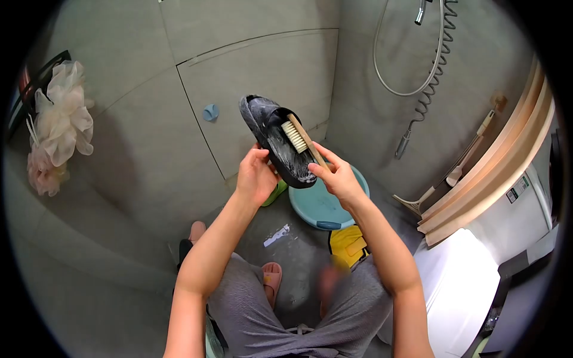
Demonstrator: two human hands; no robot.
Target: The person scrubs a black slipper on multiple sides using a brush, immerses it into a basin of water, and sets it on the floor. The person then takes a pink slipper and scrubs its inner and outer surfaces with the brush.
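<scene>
A black slipper hangs tilted in front of me, its footbed streaked with white foam. My left hand holds it by the side edge, fingers partly hidden beneath it. Against the inside of the slipper rests a wooden brush with pale bristles. My right hand has its fingers wrapped round the lower end of the brush handle, near the slipper's end. Below both hands stands a teal basin on the grey floor.
A green item lies beside the basin, with a yellow item in front of it. A coiled shower hose hangs on the right wall above a peach curtain. White toilet lid at lower right; mesh puffs at left.
</scene>
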